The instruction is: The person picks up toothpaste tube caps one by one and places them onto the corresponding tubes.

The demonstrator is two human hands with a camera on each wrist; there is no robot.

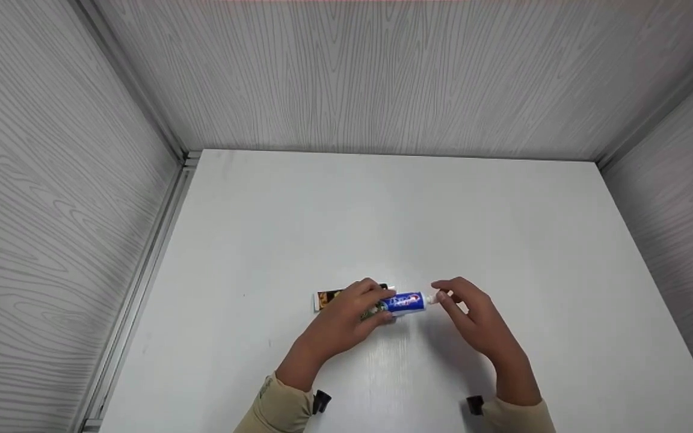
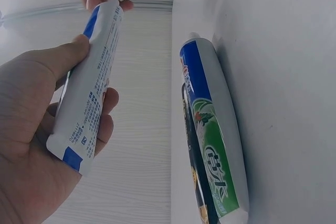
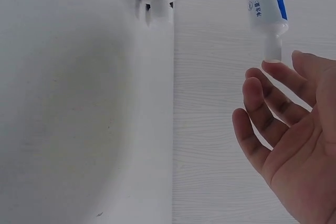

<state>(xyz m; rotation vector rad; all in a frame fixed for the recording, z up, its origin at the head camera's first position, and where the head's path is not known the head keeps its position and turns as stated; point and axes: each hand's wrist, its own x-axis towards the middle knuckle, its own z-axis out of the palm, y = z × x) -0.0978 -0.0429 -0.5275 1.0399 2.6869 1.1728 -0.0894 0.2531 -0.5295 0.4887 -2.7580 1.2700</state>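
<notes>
My left hand [image 1: 343, 316] grips a toothpaste tube [image 1: 408, 302] between thumb and fingers, raised above the table with its cap end toward the right hand. The tube is blue at the front; its white printed back faces the left wrist view. At its white cap [image 3: 273, 50] is my right hand [image 3: 294, 114], fingers loosely bent and spread, index fingertip right at the cap's end and thumb apart from it. Below the left hand lie a second toothpaste tube [image 2: 214, 145], blue and green, and a black tube [image 1: 325, 299] with gold pictures, both partly hidden by that hand in the head view.
The white tabletop [image 1: 394, 210] is bounded by grey wood-grain panels: a back panel [image 1: 346, 78], a left panel [image 1: 40, 240] and a right panel [image 1: 683, 180]. A metal rail [image 1: 142, 288] runs along the left side.
</notes>
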